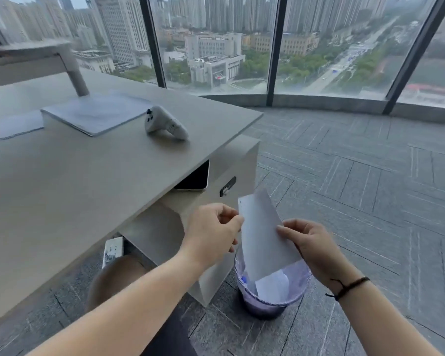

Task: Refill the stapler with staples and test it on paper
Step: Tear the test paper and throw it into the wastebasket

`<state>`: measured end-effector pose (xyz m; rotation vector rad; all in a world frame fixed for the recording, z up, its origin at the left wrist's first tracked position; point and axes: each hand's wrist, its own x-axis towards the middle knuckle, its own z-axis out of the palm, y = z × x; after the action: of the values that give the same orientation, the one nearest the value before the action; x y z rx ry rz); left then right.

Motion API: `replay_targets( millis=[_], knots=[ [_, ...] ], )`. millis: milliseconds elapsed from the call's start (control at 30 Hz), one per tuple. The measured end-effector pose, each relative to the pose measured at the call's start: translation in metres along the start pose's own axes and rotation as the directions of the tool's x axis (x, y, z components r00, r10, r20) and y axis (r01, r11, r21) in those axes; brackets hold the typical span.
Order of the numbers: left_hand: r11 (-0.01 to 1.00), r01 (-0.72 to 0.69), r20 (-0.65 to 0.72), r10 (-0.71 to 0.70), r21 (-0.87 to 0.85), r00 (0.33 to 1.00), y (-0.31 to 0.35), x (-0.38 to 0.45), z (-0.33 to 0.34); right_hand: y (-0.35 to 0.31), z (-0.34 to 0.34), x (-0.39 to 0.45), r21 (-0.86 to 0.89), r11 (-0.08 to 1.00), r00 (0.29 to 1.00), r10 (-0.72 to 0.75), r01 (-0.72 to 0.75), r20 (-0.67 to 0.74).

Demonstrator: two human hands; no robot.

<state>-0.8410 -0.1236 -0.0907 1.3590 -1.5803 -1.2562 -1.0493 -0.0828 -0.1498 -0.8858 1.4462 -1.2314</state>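
Far left, a grey tabletop [62, 181] carrying a flat stack of pale sheets [95, 113] near its back, with a slanted grey post [73, 70] rising behind the stack; further right on the same surface, a white handheld controller [166, 123] lying on its side, apart from the stack and close to the table's right edge; under that edge, a tablet-like device [194, 177] tucked into an open slot of the cabinet [231, 163]; below, near the floor, a white power strip [112, 251] beside a bare knee [113, 281]; at lower centre, left hand [212, 233] raised over the floor, thumb and fingers curled and pinching the left edge of a sheet of paper [262, 235]; paper held upright and slightly tilted between both hands, a few small marks along its upper left edge, too small to identify, its lower end hanging over the mouth of a waste bin [270, 299] lined with a pale purple bag, more white scraps inside; right hand [310, 242] touching the paper's right edge, thumb and fingers closed on it, a dark cord bracelet [350, 286] around the wrist; to the right, grey carpet tiles [370, 201] up to a curved window wall [275, 47]; stapler not visible anywhere
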Motion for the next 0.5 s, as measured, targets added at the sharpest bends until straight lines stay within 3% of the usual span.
replay_targets(
  millis=[100,267,500],
  knots=[
    [0.987,0.160,0.050,-0.161,0.014,0.986,-0.046,0.031,0.050,0.044,-0.025,0.019,0.063,0.990,0.987,0.132,-0.126,-0.088],
    [0.890,0.456,0.069,-0.455,0.010,0.888,-0.127,0.068,0.100,0.125,-0.050,0.065,0.043,0.958,0.933,0.287,-0.285,-0.219],
    [0.849,0.510,0.075,-0.522,0.139,0.850,-0.204,0.088,0.104,0.236,-0.051,0.140,-0.141,0.864,0.850,0.426,-0.484,-0.309]
  ],
)
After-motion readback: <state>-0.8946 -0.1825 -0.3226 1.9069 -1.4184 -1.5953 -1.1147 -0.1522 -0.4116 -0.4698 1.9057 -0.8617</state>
